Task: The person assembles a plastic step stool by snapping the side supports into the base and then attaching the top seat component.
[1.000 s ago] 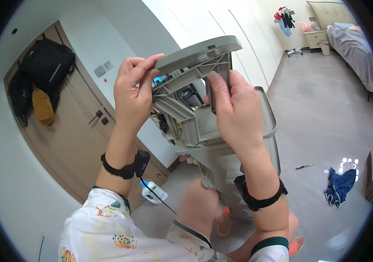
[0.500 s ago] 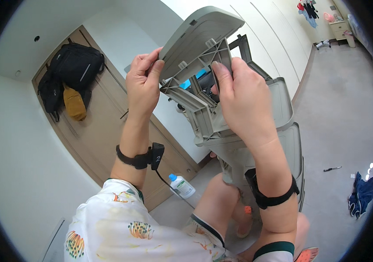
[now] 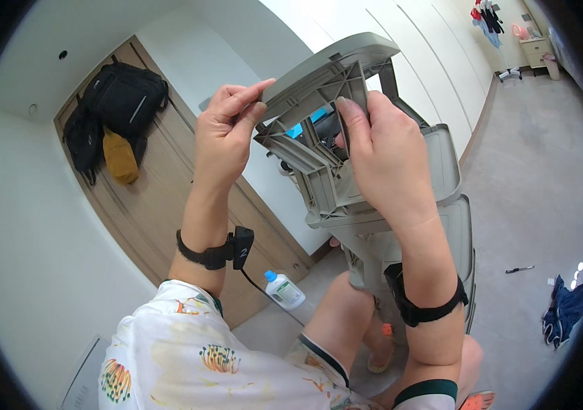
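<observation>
A grey plastic panel (image 3: 366, 45) with rounded corners lies tilted across the top of a ribbed grey plastic frame (image 3: 315, 184). My left hand (image 3: 226, 133) pinches the panel's left edge between thumb and fingers. Closed around an upright of the frame, just under the panel, is my right hand (image 3: 388, 154); its thumb presses on the near side and most of its fingers are hidden. Lower down, a grey tray-like section (image 3: 454, 219) belongs to the same stack, which stands in front of my knees. Whether the panel is seated on the frame I cannot tell.
A white bottle with a blue cap (image 3: 284, 290) stands on the floor by the wooden door (image 3: 189, 198), where black bags (image 3: 124, 96) hang. At the right lie a pen-like object (image 3: 520, 269) and dark blue cloth (image 3: 568, 311). White cabinets (image 3: 435, 75) line the back.
The panel has tipped down from its raised slant and lies lower over the frame, hiding most of its underside. My left hand moved slightly right with its edge; my right hand keeps its hold.
</observation>
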Tool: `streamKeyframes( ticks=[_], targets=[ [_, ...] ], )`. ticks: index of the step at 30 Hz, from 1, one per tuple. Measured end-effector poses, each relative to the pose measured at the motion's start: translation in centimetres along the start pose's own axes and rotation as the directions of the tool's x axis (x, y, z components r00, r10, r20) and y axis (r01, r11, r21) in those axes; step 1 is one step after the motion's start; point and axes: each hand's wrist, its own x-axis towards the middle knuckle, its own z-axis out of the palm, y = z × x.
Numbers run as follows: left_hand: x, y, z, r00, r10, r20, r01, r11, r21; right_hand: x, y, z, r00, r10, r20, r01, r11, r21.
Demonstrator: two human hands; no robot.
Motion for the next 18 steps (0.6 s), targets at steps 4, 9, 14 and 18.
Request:
streamKeyframes(
  ticks=[4, 9, 14, 18],
  targets=[
    [0.3, 0.2, 0.2, 1.0, -0.001, -0.009, 0.002, 1.0, 0.023, 0.0, -0.2, 0.0, 1.0, 0.002, -0.008, -0.002, 1.0, 0.023],
    [0.1, -0.8, 0.3, 1.0, -0.026, -0.003, 0.026, 0.999, -0.024, 0.0, -0.5, 0.0, 0.999, 0.039, 0.019, -0.039, 0.999, 0.024],
    [0.1, -0.1, -0.1, 0.998, -0.059, 0.004, 0.059, 0.998, -0.009, 0.0, -0.6, -0.3, 0.999, 0.04, 0.013, -0.041, 0.997, 0.058],
    [-0.2, -0.6, 0.0, 0.996, -0.084, 0.028, 0.084, 0.996, -0.02, 0.2, 0.0, 0.0, 0.997, 0.061, 0.041, -0.065, 0.993, 0.096]
  ],
)
